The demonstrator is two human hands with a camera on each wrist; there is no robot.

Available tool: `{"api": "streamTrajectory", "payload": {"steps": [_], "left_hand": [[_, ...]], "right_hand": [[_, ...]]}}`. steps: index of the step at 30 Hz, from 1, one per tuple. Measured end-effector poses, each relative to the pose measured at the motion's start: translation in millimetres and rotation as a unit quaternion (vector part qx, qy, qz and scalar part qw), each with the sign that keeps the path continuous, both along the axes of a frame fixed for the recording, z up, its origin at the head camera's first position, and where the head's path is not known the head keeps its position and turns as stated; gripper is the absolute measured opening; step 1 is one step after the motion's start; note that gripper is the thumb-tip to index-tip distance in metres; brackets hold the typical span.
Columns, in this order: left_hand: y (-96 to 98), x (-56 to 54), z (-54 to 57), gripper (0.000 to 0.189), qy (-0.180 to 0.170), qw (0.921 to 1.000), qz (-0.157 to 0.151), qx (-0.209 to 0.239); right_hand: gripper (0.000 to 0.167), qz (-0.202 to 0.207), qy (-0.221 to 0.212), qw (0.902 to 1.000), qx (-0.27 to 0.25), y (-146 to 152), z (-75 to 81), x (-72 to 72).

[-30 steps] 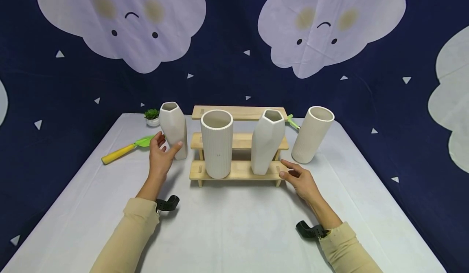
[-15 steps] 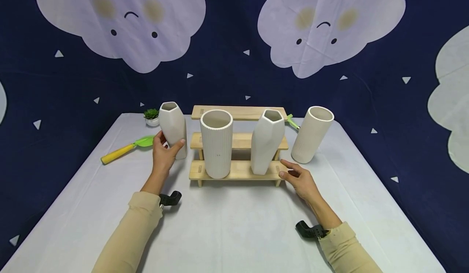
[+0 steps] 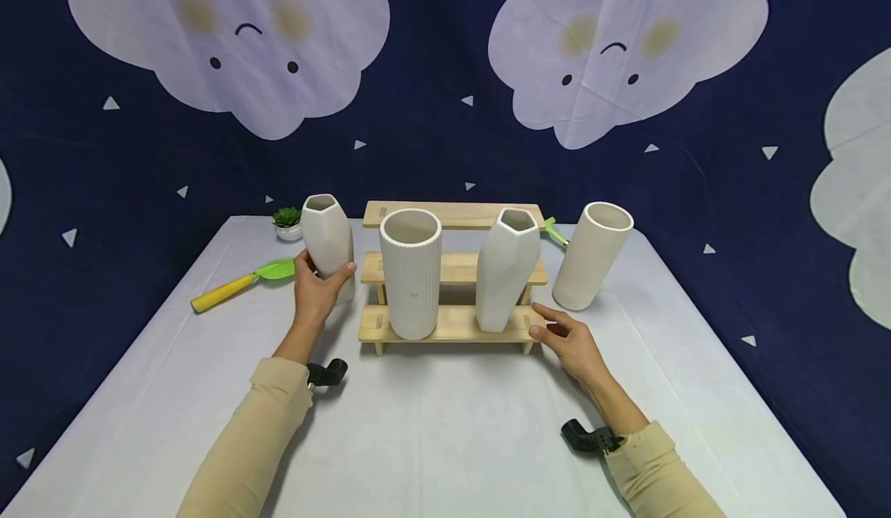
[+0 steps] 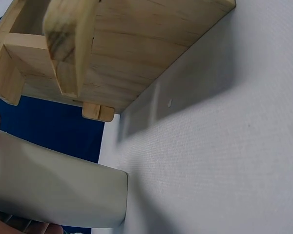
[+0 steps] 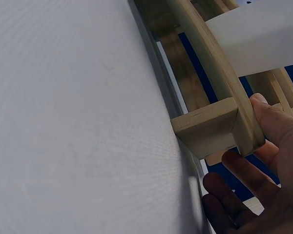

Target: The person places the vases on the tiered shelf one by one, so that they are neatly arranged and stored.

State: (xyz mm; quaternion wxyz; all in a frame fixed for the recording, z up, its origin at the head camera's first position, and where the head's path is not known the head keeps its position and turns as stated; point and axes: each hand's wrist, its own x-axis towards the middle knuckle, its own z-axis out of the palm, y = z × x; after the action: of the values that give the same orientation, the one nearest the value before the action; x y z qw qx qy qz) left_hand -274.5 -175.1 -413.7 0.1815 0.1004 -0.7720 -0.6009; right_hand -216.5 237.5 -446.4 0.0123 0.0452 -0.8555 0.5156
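A white faceted vase (image 3: 327, 232) stands on the cloth left of a three-step wooden stand (image 3: 459, 323). My left hand (image 3: 313, 294) grips its lower part, thumb on the near right side and fingers around the left; the left wrist view shows the vase (image 4: 58, 180) between thumb and fingers. My right hand (image 3: 574, 348) pinches the right end of the stand's lowest step (image 5: 210, 122), thumb on top and index finger beneath. On that step stand a ribbed white cylinder vase (image 3: 414, 286) at left and another faceted white vase (image 3: 506, 270) at right.
A second ribbed vase (image 3: 593, 259) stands on the cloth right of the stand. At left lie a yellow-handled green trowel (image 3: 230, 290) and a small potted plant (image 3: 287, 223). A green tool (image 3: 553, 232) shows behind the stand. A dark cloud-patterned curtain (image 3: 445, 116) hangs behind.
My left hand has moved slightly right and closed in from beside the faceted vase to hold it. The right hand and the vases have stayed in place.
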Motion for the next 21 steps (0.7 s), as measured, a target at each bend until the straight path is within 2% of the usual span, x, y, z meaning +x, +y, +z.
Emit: {"api": "streamTrajectory", "payload": {"steps": [13, 21], "left_hand": [[0.8, -6.0, -2.4, 0.09, -0.005, 0.9996, 0.017, -0.02], [-0.1, -5.4, -2.7, 0.086, -0.01, 0.9996, 0.025, -0.01]], "right_hand": [[0.053, -0.004, 0.002, 0.9999, 0.011, 1.7, -3.0, -1.0], [0.053, -0.001, -0.003, 1.0, 0.001, 0.9, -2.6, -1.2]]}}
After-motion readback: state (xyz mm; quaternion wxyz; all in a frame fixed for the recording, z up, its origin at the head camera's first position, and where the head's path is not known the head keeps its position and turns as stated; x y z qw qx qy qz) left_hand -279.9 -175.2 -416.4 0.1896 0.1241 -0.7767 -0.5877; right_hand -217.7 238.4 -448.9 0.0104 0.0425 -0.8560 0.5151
